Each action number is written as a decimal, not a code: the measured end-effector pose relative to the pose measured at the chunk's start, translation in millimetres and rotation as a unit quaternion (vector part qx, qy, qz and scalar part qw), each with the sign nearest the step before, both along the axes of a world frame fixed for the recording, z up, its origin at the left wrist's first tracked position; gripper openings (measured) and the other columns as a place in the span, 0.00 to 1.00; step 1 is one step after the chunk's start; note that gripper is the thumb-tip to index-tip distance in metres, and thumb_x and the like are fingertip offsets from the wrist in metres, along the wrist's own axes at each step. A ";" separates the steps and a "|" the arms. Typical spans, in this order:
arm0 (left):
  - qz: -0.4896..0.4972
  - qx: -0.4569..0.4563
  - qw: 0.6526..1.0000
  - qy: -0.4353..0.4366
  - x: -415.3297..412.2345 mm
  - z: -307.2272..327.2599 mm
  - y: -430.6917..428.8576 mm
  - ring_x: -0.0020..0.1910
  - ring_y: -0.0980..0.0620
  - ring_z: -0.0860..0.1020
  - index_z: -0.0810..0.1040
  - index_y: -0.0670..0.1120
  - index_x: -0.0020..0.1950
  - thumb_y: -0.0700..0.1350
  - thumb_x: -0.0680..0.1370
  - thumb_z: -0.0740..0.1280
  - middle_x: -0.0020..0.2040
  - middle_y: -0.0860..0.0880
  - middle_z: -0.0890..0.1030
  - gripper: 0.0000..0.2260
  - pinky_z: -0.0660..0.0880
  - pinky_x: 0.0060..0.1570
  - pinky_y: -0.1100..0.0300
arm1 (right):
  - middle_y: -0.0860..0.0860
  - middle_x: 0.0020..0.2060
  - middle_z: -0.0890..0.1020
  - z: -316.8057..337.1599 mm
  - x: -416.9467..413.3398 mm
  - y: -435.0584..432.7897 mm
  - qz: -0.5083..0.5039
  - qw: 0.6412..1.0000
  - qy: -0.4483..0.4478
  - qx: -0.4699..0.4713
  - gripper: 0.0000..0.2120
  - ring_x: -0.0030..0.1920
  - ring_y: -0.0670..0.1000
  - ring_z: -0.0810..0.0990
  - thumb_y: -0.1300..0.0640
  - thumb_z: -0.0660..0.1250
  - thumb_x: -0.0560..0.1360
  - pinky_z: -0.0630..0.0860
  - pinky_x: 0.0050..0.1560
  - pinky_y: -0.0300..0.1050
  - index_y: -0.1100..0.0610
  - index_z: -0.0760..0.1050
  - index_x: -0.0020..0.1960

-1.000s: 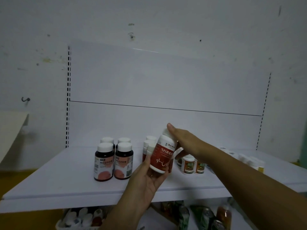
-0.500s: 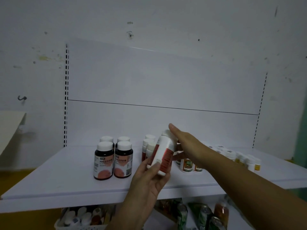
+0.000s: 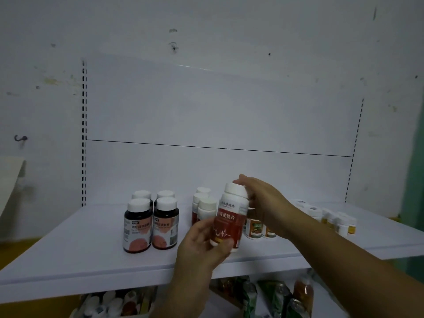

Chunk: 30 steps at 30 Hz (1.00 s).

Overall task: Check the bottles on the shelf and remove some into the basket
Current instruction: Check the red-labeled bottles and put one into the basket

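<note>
Just above the white wall shelf (image 3: 68, 244), left hand (image 3: 202, 246) and right hand (image 3: 263, 198) grip a red bottle (image 3: 229, 223).

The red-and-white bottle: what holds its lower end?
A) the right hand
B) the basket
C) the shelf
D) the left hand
D: the left hand grips the base of the red-and-white bottle, held off the shelf, while the right hand holds its cap.
</note>
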<state>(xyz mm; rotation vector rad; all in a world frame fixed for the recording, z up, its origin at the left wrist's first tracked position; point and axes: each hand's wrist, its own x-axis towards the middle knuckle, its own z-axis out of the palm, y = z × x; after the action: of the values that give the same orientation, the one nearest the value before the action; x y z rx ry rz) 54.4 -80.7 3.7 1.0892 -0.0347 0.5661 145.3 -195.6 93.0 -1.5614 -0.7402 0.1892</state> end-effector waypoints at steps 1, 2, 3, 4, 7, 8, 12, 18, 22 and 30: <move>0.048 0.042 0.998 0.001 2.1 -1.8 -2.3 0.45 0.57 0.83 0.78 0.50 0.51 0.31 0.62 0.75 0.47 0.53 0.85 0.23 0.79 0.37 0.64 | 0.48 0.47 0.81 -0.7 -2.1 -0.7 -0.023 0.998 -0.051 -0.032 0.11 0.47 0.48 0.81 0.44 0.58 0.78 0.79 0.41 0.38 0.49 0.76 0.50; 0.087 0.072 0.994 -0.001 3.5 -3.9 -4.7 0.45 0.59 0.82 0.78 0.51 0.51 0.30 0.62 0.75 0.46 0.54 0.84 0.24 0.78 0.37 0.67 | 0.44 0.45 0.81 -1.1 -4.1 -1.4 -0.037 0.993 -0.095 -0.055 0.10 0.45 0.46 0.81 0.43 0.58 0.77 0.77 0.37 0.34 0.46 0.75 0.47; 0.114 0.091 0.989 -0.006 5.0 -6.1 -6.8 0.44 0.62 0.82 0.77 0.52 0.51 0.30 0.61 0.76 0.47 0.55 0.83 0.24 0.78 0.36 0.69 | 0.42 0.44 0.80 -1.8 -3.7 -2.0 -0.044 0.989 -0.125 -0.069 0.08 0.44 0.44 0.81 0.44 0.59 0.77 0.77 0.35 0.32 0.44 0.75 0.46; 0.131 0.106 0.986 -0.012 6.2 -7.5 -8.9 0.44 0.64 0.81 0.77 0.52 0.51 0.30 0.61 0.76 0.48 0.56 0.81 0.25 0.77 0.36 0.70 | 0.41 0.44 0.80 -2.8 -1.8 -2.5 -0.048 0.986 -0.143 -0.077 0.07 0.43 0.43 0.81 0.44 0.60 0.77 0.77 0.34 0.31 0.43 0.75 0.46; 0.160 0.135 0.978 -0.016 12.9 -10.6 -14.0 0.44 0.63 0.81 0.75 0.54 0.51 0.32 0.61 0.77 0.49 0.58 0.79 0.26 0.77 0.35 0.71 | 0.42 0.46 0.81 -2.4 2.1 -6.1 -0.047 0.988 -0.131 -0.071 0.07 0.44 0.43 0.81 0.47 0.62 0.77 0.77 0.33 0.30 0.46 0.76 0.50; 0.167 0.146 0.975 -0.012 16.4 -10.9 -14.4 0.46 0.61 0.81 0.74 0.56 0.51 0.32 0.62 0.77 0.50 0.58 0.79 0.27 0.77 0.37 0.71 | 0.44 0.47 0.82 -1.7 3.2 -7.5 -0.043 0.989 -0.121 -0.067 0.08 0.44 0.44 0.82 0.47 0.63 0.76 0.77 0.34 0.30 0.48 0.77 0.52; 0.170 0.272 0.947 0.028 36.0 -10.2 -5.6 0.55 0.62 0.76 0.69 0.60 0.57 0.41 0.63 0.78 0.57 0.62 0.75 0.30 0.74 0.54 0.66 | 0.50 0.50 0.82 7.3 14.3 -11.9 -0.075 0.991 -0.109 -0.019 0.12 0.47 0.47 0.82 0.52 0.67 0.75 0.81 0.43 0.39 0.55 0.78 0.56; 0.268 0.429 0.854 0.124 83.6 -26.7 33.4 0.75 0.48 0.56 0.50 0.51 0.75 0.51 0.69 0.73 0.76 0.48 0.55 0.43 0.59 0.73 0.49 | 0.47 0.53 0.76 33.6 60.0 2.4 -0.230 0.944 -0.236 0.027 0.18 0.53 0.48 0.75 0.56 0.68 0.74 0.74 0.45 0.37 0.55 0.74 0.63; 0.258 0.434 0.846 0.169 104.0 -53.1 47.4 0.76 0.54 0.53 0.45 0.48 0.76 0.51 0.71 0.70 0.78 0.51 0.51 0.43 0.54 0.74 0.58 | 0.47 0.53 0.75 37.1 94.5 18.8 -0.237 0.941 -0.238 0.040 0.19 0.52 0.48 0.75 0.58 0.69 0.73 0.72 0.46 0.36 0.55 0.74 0.63; 0.264 0.419 0.850 0.183 128.4 -58.3 58.5 0.71 0.54 0.65 0.51 0.49 0.76 0.52 0.71 0.70 0.74 0.52 0.64 0.40 0.62 0.71 0.54 | 0.51 0.54 0.77 25.8 141.8 67.3 -0.161 0.963 -0.193 -0.097 0.17 0.51 0.50 0.76 0.57 0.70 0.71 0.70 0.36 0.34 0.56 0.75 0.59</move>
<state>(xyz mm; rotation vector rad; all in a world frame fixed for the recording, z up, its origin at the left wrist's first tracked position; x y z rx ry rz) 182.8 -22.3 -54.6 2.0851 0.3998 0.8572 287.1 -128.4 118.8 -1.9097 -0.7705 -0.3000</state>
